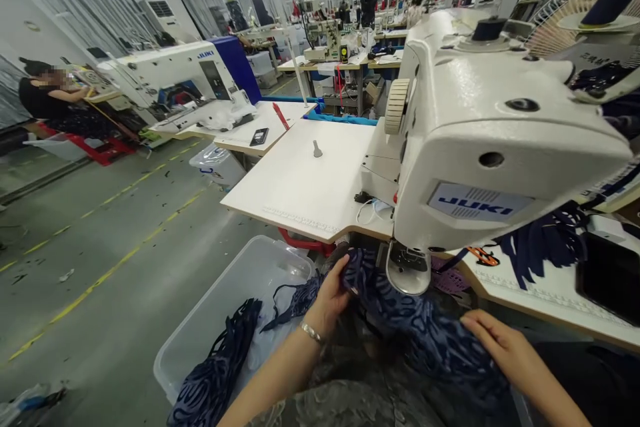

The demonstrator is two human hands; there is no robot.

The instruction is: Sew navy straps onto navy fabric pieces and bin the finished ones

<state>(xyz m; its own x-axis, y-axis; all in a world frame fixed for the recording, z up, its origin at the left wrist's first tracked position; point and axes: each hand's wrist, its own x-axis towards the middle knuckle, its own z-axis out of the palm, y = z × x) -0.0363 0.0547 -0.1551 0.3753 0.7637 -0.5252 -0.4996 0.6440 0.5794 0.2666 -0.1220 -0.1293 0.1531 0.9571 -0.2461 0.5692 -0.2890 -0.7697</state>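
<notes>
Both arms (277, 373) extend forward, left hand (331, 287) and right hand (495, 337) each pinching navy patterned fabric (425, 330) between thumb and fingers.

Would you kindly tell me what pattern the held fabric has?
The fabric has lighter squiggles on dark blue (head view).

bin (225, 290): left of sewing machine (505, 147) | held cloth (435, 337): before it
</notes>
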